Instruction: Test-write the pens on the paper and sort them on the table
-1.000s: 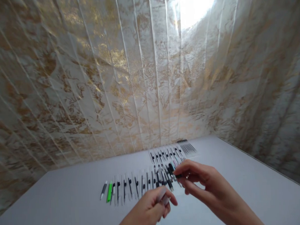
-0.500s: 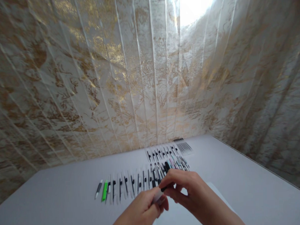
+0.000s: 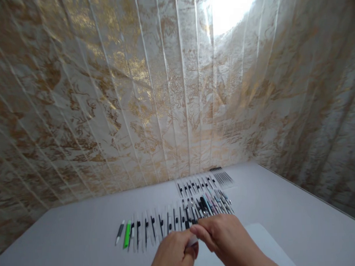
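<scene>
My left hand [image 3: 173,251] and my right hand [image 3: 224,240] meet at the bottom centre, fingers pinched together around a small white pen part [image 3: 193,241] that is mostly hidden between them. Just beyond my fingers a long row of clear-barrelled pens with black clips [image 3: 160,226] lies side by side on the white table [image 3: 82,233]. A green pen [image 3: 127,234] and a grey pen [image 3: 119,232] end the row on the left. A pile of mixed pens [image 3: 210,204] sits at the row's right end.
A second, shorter row of pens [image 3: 196,184] and a set of thin dark refills [image 3: 224,177] lie farther back. Gold-patterned white curtains [image 3: 135,91] close off the table's far and right sides. A white sheet [image 3: 257,239] lies under my right wrist.
My right hand moved left and back from the pen pile with a dark piece and joined my left hand. Both hands now sit lower and closer together.
</scene>
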`<state>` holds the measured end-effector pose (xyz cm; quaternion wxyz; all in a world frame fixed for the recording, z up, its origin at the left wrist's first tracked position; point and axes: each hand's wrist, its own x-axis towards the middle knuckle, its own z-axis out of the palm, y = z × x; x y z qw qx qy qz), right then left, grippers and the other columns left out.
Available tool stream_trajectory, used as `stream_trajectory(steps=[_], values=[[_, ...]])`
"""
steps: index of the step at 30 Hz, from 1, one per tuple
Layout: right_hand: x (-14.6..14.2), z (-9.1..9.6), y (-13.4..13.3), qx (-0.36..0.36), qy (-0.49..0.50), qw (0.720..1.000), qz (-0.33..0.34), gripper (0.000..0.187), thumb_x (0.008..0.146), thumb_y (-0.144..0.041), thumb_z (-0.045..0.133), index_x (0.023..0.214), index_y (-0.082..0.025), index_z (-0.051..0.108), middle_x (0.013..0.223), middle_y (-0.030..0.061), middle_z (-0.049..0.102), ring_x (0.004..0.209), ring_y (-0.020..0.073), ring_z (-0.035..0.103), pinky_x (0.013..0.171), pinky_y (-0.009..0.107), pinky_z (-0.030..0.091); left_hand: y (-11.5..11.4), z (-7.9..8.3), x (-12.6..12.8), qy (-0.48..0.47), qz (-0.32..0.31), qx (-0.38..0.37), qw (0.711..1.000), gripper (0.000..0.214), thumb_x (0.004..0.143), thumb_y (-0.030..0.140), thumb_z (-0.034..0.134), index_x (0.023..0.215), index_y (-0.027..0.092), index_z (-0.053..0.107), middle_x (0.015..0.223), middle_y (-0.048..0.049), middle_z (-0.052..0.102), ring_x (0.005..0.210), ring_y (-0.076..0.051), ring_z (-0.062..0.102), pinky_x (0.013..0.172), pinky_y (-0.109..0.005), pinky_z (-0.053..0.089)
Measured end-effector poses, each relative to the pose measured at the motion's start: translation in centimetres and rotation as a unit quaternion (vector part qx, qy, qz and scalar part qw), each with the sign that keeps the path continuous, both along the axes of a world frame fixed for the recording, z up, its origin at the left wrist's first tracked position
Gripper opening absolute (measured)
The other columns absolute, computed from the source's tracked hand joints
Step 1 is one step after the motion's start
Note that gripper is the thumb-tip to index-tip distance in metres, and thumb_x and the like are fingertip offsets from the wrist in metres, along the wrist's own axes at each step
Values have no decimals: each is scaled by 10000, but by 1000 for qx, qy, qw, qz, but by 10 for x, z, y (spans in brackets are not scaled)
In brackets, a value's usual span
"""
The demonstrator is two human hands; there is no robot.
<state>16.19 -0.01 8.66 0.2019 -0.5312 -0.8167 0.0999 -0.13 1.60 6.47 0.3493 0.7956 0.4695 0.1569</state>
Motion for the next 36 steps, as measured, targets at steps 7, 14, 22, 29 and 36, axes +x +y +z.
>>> stream_trajectory(steps=[7, 14, 22, 29, 36], values=[[-2, 4, 0, -11, 5, 1000, 24, 190, 924, -203, 473, 760, -193, 568, 742, 8, 664, 625, 135, 587, 550, 204, 324, 4, -4, -3, -10, -1, -14, 1000, 149, 746, 177, 399, 605, 226, 386, 611, 16, 494, 633, -179, 478, 600, -272, 269], [-4, -2, 4, -13, 4, 1000, -4, 324, 960, -346, 453, 691, -202, 565, 653, -11, 643, 578, 140, 579, 524, 224, 282, 8, -12, -5, -14, 13, -10, 1000, 132, 724, 145, 415, 615, 219, 417, 628, 16, 515, 635, -172, 471, 596, -271, 255], [-1, -7, 7, -25, 18, 1000, -1, 471, 987, -401, 393, 594, -194, 549, 536, -30, 577, 497, 113, 519, 502, 232, 250, 5, -12, -3, -20, 40, 8, 999, 181, 777, 189, 433, 600, 215, 458, 599, 22, 499, 604, -162, 433, 584, -278, 226], [-2, -5, 8, -20, 46, 999, 19, 304, 981, -303, 407, 721, -202, 526, 648, -30, 576, 569, 117, 511, 536, 200, 291, 7, -4, -4, -9, 25, -7, 1000, 159, 791, 187, 386, 641, 215, 427, 635, 20, 486, 638, -166, 434, 591, -264, 237], [-6, -3, 7, -28, 60, 997, 33, 264, 981, -309, 422, 761, -205, 522, 690, -32, 581, 600, 114, 513, 543, 193, 292, 8, -2, -7, -28, -8, -26, 999, 166, 804, 190, 385, 674, 209, 487, 659, 16, 541, 648, -169, 478, 590, -253, 269]])
